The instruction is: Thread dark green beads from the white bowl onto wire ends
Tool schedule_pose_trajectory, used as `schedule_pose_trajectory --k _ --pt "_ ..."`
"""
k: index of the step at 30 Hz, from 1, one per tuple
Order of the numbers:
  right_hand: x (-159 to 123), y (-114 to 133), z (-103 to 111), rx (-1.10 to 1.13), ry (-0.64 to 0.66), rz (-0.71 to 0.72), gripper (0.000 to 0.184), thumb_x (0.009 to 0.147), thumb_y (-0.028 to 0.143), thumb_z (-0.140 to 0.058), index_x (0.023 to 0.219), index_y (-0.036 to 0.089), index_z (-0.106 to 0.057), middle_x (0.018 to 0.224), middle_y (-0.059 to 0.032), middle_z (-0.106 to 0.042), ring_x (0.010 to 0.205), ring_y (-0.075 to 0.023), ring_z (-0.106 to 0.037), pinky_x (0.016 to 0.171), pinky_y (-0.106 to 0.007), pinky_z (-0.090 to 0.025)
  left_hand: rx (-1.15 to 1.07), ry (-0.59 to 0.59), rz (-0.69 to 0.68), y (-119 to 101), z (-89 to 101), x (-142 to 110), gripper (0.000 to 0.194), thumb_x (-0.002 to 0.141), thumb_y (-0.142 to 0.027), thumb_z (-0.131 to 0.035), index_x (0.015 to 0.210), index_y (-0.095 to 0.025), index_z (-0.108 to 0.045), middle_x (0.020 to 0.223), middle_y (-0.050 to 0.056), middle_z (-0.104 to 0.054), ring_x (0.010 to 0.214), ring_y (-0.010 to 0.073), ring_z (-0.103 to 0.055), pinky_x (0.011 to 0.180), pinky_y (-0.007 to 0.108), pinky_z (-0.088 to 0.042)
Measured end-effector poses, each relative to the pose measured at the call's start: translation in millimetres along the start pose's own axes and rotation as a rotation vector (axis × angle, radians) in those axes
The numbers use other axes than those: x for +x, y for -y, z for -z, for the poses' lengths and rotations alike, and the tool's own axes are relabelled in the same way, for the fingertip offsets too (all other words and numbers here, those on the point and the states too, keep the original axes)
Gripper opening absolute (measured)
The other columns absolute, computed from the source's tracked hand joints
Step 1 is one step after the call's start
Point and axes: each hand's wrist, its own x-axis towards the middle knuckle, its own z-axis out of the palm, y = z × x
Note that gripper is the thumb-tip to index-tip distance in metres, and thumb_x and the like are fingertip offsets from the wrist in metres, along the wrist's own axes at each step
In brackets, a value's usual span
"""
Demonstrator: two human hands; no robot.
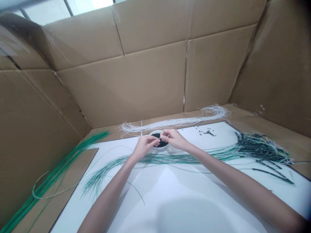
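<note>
Both hands meet over a white bowl (pixel 163 149) of small black beads (pixel 157 135). My left hand (pixel 145 144) is closed in a pinch. A thin white strand (pixel 73 185) runs from it, curving far out to the left. My right hand (pixel 174 139) pinches thumb and finger together just beside the left fingertips; what lies between them is too small to make out. Below the hands a bundle of green and white strands (pixel 167 158) lies across the white board, with dark beaded ends (pixel 257 147) on the right.
A bundle of white strands (pixel 165 124) lies behind the bowl. Green strands (pixel 52 178) stretch along the left side. Loose black beads (pixel 209 133) are scattered at the back right of the white board (pixel 170 187). Cardboard walls (pixel 150 84) enclose the left, back and right.
</note>
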Motion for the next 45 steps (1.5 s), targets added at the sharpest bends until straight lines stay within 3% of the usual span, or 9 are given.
schedule_pose_trajectory --k 4,9,14,19,31,38,41,45 --pt "2 -3 9 -0.014 -0.045 -0.020 0.012 0.069 0.023 -0.048 0.063 0.015 -0.056 0.061 -0.0009 -0.058 0.059 -0.0123 -0.053 0.057 -0.023 -0.040 -0.114 0.007 0.087 9 3.2 4 0.032 0.070 -0.040 -0.056 0.077 -0.011 -0.067 0.073 0.007 -0.067 0.072 0.0195 -0.062 0.071 0.028 -0.047" --pt "2 -5 10 0.017 -0.040 -0.023 0.013 0.070 0.025 -0.051 0.064 0.014 -0.056 0.061 -0.0008 -0.057 0.059 -0.0117 -0.052 0.057 -0.023 -0.042 -0.204 0.000 0.046 7 0.4 4 0.032 0.071 -0.041 -0.056 0.081 -0.011 -0.064 0.077 0.007 -0.065 0.062 0.0133 -0.058 0.060 0.023 -0.046" --pt "4 -6 3 0.341 -0.128 -0.081 0.028 0.074 0.039 -0.047 0.079 0.014 -0.057 0.077 -0.0050 -0.059 0.063 -0.0117 -0.054 0.054 -0.023 -0.046 -0.347 -0.110 0.119 1 -3.7 4 0.029 0.068 -0.038 -0.059 0.079 -0.011 -0.062 0.071 0.005 -0.063 0.050 0.0074 -0.048 0.048 0.019 -0.037" --pt "-2 0 -10 0.550 -0.100 -0.198 0.034 0.066 0.040 -0.058 0.086 0.013 -0.061 0.080 -0.0069 -0.062 0.066 -0.0119 -0.055 0.055 -0.022 -0.047 -0.472 -0.102 0.163 1 -5.1 4 0.025 0.065 -0.031 -0.060 0.078 -0.010 -0.063 0.070 0.005 -0.062 0.050 0.0063 -0.046 0.048 0.018 -0.035" --pt "-7 5 -10 0.463 -0.238 -0.161 0.028 0.064 0.039 -0.061 0.068 0.011 -0.065 0.058 -0.0026 -0.057 0.057 -0.0107 -0.049 0.049 -0.020 -0.041 -0.490 -0.073 0.191 -7 -12.5 1 0.021 0.066 -0.026 -0.056 0.072 -0.008 -0.064 0.067 0.006 -0.063 0.052 0.0071 -0.048 0.051 0.019 -0.038" --pt "-13 8 -22 0.495 -0.184 -0.207 0.030 0.064 0.038 -0.061 0.080 0.013 -0.067 0.076 -0.0056 -0.063 0.068 -0.0143 -0.054 0.053 -0.022 -0.044 -0.468 -0.121 0.147 -7 -12.3 0 0.024 0.067 -0.031 -0.056 0.074 -0.009 -0.064 0.064 0.004 -0.061 0.054 0.0082 -0.049 0.053 0.020 -0.040" --pt "-16 6 -28 0.468 -0.158 -0.147 0.026 0.069 0.036 -0.057 0.080 0.016 -0.068 0.080 -0.0056 -0.063 0.072 -0.0150 -0.055 0.054 -0.023 -0.044 -0.422 -0.145 0.107 -5 -12.7 0 0.026 0.069 -0.033 -0.054 0.076 -0.010 -0.064 0.062 0.003 -0.059 0.055 0.0086 -0.048 0.055 0.020 -0.041" --pt "-18 3 -30 0.415 -0.222 -0.081 0.021 0.070 0.035 -0.057 0.077 0.019 -0.069 0.088 -0.0065 -0.061 0.078 -0.0162 -0.054 0.055 -0.023 -0.045 -0.425 -0.144 0.116 -5 -14.3 1 0.024 0.067 -0.031 -0.056 0.075 -0.010 -0.064 0.061 0.003 -0.058 0.053 0.0084 -0.048 0.054 0.021 -0.041"
